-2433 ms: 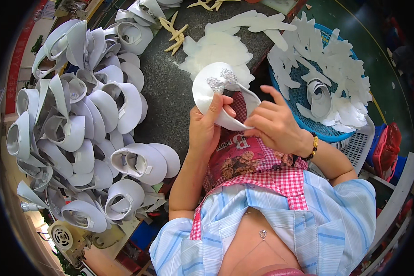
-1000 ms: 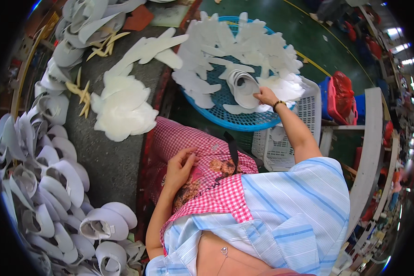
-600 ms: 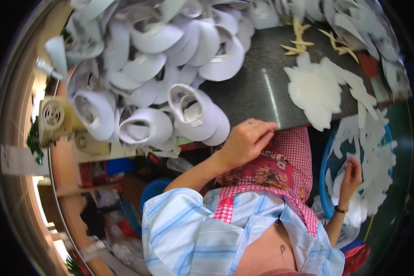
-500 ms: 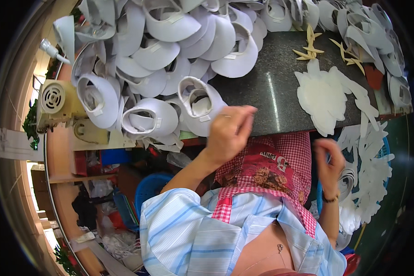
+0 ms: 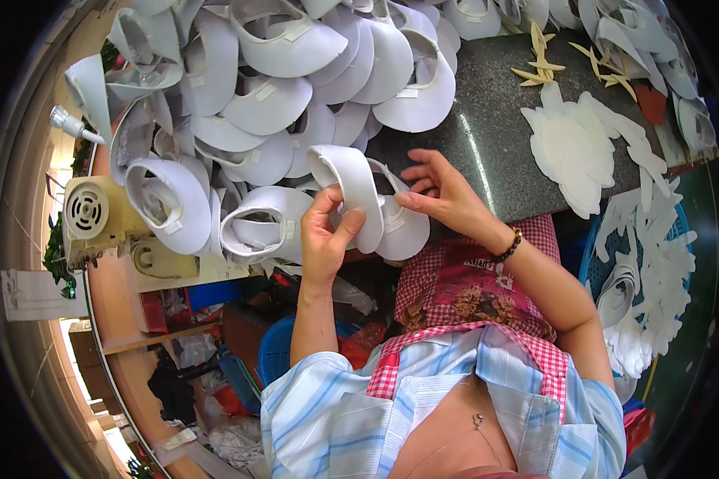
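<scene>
In the head view, the left hand (image 5: 327,235) pinches a white, curved fabric sun visor (image 5: 355,180) between thumb and fingers at the visor's lower left part, the thumb lying on its outer face. The visor is held on edge, tilted, at the near edge of a dark grey, speckled stone-like tabletop (image 5: 487,136). Directly to its right and partly hidden by it is a second white sun visor (image 5: 407,231), brim toward the person.

The right hand (image 5: 435,191) is loosely spread, fingers half curled, with a clear gap between forefinger and thumb. The thumb tip overlaps the second visor's upper right edge; whether it presses there cannot be told.

Just left of the held visor lies another white visor with a padded oval band (image 5: 256,227), and beyond both hands a large heap of white visors (image 5: 272,96) covers the left part of the tabletop. To the right lie a flat pile of off-white, rounded cut pieces (image 5: 571,152) and cream-coloured, slender curved strips (image 5: 542,64).
</scene>
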`<state>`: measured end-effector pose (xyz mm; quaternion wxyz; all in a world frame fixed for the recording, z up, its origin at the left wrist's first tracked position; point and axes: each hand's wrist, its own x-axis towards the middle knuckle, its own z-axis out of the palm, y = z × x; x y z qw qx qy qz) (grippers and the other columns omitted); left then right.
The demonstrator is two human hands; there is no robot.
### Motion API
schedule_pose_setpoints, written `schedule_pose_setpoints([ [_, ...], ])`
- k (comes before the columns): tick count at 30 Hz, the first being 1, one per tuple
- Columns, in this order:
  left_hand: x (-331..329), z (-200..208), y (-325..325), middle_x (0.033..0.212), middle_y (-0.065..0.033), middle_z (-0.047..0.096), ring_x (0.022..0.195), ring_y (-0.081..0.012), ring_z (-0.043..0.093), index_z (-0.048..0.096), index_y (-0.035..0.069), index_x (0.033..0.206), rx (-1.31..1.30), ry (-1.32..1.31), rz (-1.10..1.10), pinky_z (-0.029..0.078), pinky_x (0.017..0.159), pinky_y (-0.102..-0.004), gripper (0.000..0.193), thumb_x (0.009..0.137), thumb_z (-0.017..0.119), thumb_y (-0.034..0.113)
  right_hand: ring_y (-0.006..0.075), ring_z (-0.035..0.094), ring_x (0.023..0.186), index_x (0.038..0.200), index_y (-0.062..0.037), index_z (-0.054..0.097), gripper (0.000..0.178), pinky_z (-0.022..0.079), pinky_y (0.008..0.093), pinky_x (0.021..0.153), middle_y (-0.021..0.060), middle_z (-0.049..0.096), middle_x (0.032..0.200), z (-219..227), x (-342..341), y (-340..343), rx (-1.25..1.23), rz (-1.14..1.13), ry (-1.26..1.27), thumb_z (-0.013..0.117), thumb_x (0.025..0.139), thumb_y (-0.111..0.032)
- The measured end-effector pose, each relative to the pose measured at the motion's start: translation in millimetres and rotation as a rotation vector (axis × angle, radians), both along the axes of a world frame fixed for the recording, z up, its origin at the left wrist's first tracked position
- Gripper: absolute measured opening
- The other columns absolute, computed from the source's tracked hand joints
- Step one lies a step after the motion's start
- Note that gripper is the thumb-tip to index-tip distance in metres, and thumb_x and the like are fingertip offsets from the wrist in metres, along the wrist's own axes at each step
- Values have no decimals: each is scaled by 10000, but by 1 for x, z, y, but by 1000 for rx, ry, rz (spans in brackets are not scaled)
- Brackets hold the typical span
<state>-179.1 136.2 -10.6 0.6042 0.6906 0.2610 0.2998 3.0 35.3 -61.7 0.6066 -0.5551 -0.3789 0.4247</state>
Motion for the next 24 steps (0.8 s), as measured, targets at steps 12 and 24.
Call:
schedule_pose_setpoints([
  [12, 18, 15, -1, 760, -41, 534, 708, -159, 541, 505, 12, 1005, 147, -528, 300, 399, 952, -368, 281, 895, 529, 269, 309, 553, 910, 1186, -164, 552, 422, 478, 404, 786, 123, 544, 953, -8, -9, 28, 58, -253, -914, 662, 779, -170],
  [24, 21, 48, 6, 739, -81, 489, 711, -187, 453, 495, 56, 1006, -23, -746, -131, 406, 715, -393, 284, 891, 533, 312, 318, 561, 976, 1048, -33, 591, 339, 479, 410, 831, 150, 564, 1018, 14, 34, -6, 69, -383, -758, 677, 768, -202],
])
